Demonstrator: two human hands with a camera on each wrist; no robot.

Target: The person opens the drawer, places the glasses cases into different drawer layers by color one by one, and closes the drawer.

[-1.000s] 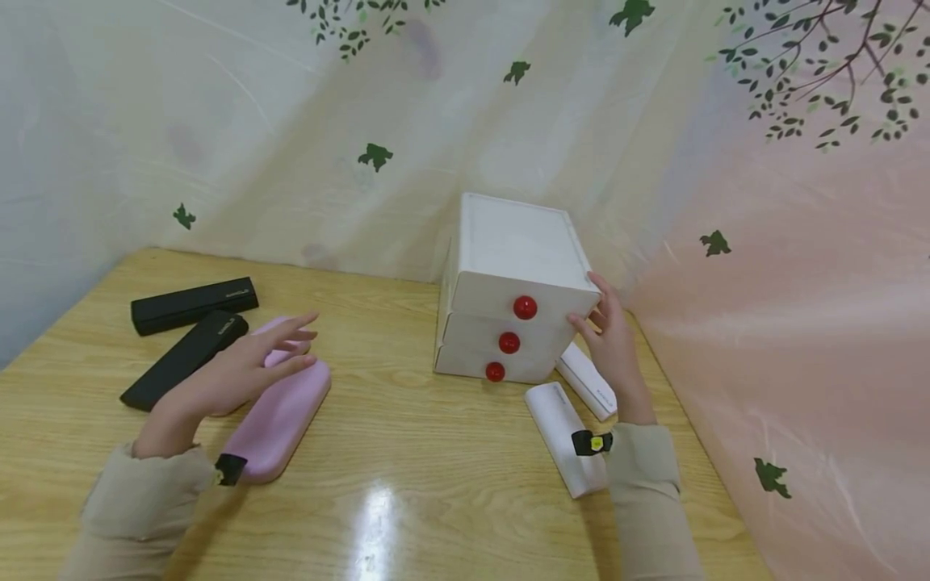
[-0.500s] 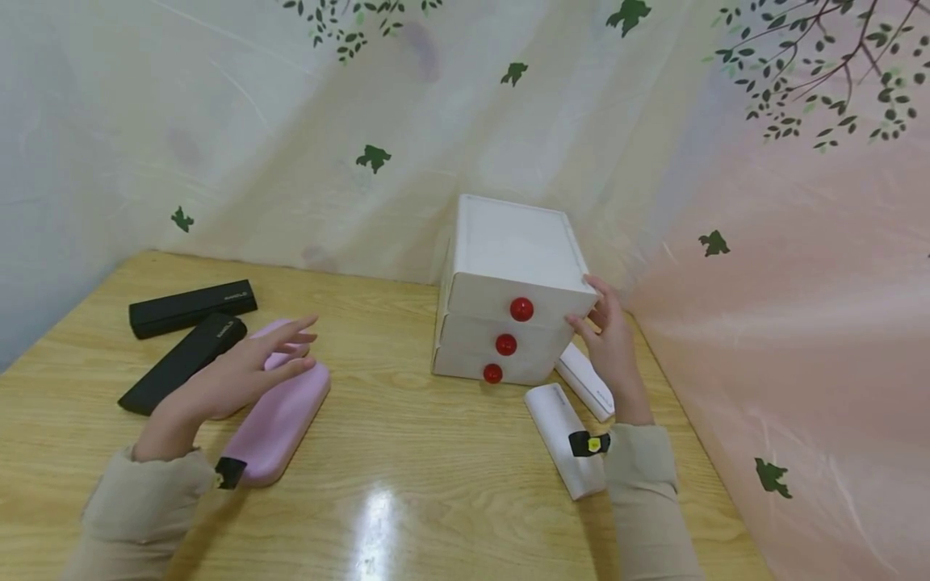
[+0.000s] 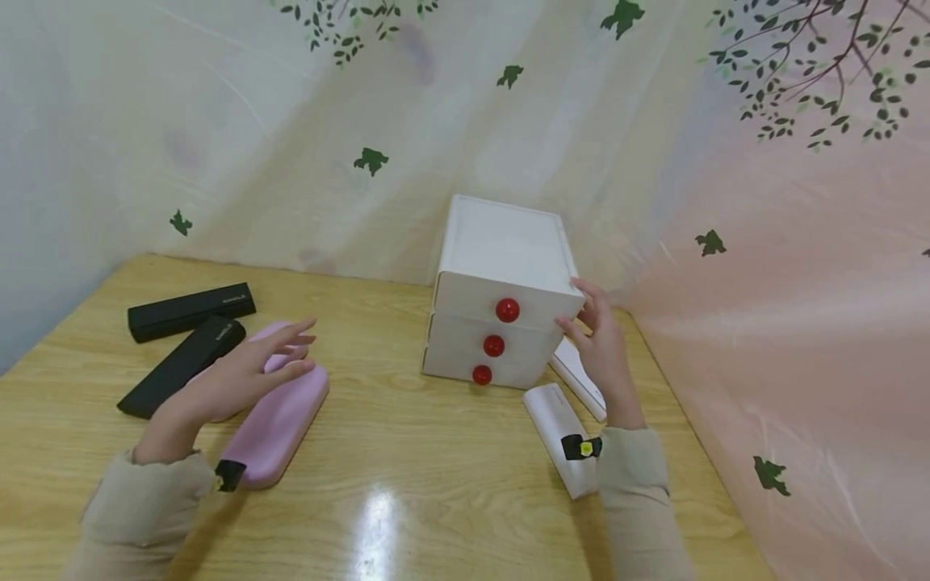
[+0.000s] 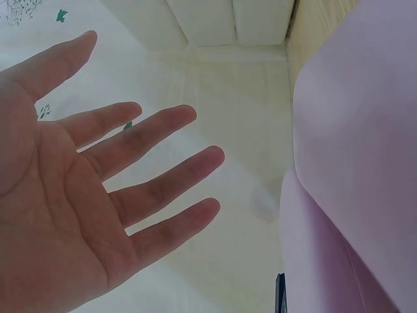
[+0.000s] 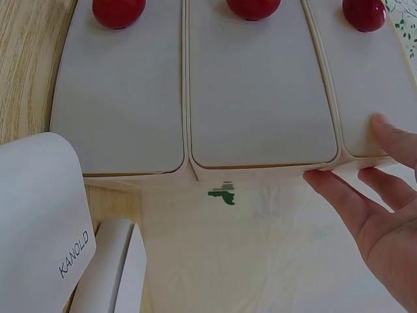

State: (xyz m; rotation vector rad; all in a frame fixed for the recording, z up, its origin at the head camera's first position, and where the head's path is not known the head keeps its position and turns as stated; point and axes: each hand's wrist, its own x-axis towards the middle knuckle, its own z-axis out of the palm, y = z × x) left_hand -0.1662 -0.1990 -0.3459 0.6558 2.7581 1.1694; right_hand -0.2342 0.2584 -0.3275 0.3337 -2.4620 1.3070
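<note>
My right hand (image 3: pixel 605 355) grips the front right edge of a small white drawer cabinet (image 3: pixel 508 242). In the right wrist view, the thumb of that hand (image 5: pixel 391 225) lies on a drawer front, while its fingers touch the side wall. Three red knobs mark the stacked drawers, all of them pushed in. Fingers spread, my left hand (image 3: pixel 225 379) hovers over two pink cases (image 3: pixel 279 432) shaped like glasses cases. Its palm (image 4: pixel 65 195) holds nothing in the left wrist view.
Two long black cases (image 3: pixel 192 311) lie at the left of the wooden table (image 3: pixel 407 484). Beside my right wrist are two white cases (image 3: pixel 555 436), one partly behind the cabinet. A patterned curtain (image 3: pixel 291 161) hangs behind the table and along the right.
The cabinet has shifted a little to the left, with my right hand moving along on its edge. My left hand keeps its place above the pink cases.
</note>
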